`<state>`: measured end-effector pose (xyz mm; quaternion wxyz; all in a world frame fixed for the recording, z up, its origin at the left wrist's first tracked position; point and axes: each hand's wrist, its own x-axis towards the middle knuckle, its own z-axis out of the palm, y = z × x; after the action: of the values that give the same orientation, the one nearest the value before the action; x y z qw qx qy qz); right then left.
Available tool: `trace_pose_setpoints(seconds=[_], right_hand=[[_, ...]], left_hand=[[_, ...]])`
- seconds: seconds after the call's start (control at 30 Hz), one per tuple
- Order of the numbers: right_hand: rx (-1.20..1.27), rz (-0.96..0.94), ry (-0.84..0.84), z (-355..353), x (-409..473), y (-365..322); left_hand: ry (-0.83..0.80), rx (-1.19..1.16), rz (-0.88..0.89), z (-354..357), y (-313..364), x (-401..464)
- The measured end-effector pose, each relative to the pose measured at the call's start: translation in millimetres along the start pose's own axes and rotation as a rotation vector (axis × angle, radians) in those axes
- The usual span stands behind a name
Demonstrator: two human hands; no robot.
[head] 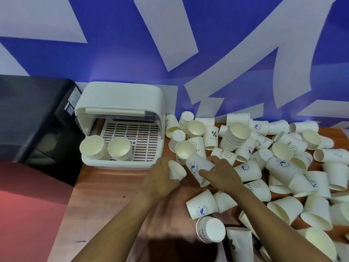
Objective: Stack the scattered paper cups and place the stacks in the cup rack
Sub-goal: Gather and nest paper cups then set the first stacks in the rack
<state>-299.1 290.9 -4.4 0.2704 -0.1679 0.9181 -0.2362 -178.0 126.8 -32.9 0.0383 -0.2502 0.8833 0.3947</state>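
The left hand curls around a small blurred cup, seemingly gripping it. The right hand holds a logo cup by its side, fingers wrapped over it. Both hover above the counter. Loose cups lie scattered across the counter's right side, with one tall stack among them. The rack stands at the left, open, with two stacks inside at its front.

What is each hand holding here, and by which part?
The left hand grips a small plain white paper cup round its side wall. The right hand grips a white paper cup with a blue round logo, fingers across its side.
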Motion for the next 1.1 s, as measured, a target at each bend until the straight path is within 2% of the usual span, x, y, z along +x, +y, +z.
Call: trace_pose_setpoints(seconds=[0.3,0.6,0.87,1.1], right_hand=[[0.119,-0.154,0.127,13.1,-17.7,-48.7],[0.231,-0.262,0.2,53.6,-28.8,-118.9],[0.196,-0.341,0.206,87.9,-24.3,-180.2],[0.163,-0.404,0.266,111.2,-10.9,-213.2]], left_hand=[[0.053,-0.021,0.038,-59.9,-0.8,-32.6],[0.211,-0.031,-0.034,-125.9,-64.3,-53.8],[0.241,-0.044,-0.013,-184.5,-102.3,-52.6],[0.302,-0.039,-0.008,-208.8,-120.0,-30.8]])
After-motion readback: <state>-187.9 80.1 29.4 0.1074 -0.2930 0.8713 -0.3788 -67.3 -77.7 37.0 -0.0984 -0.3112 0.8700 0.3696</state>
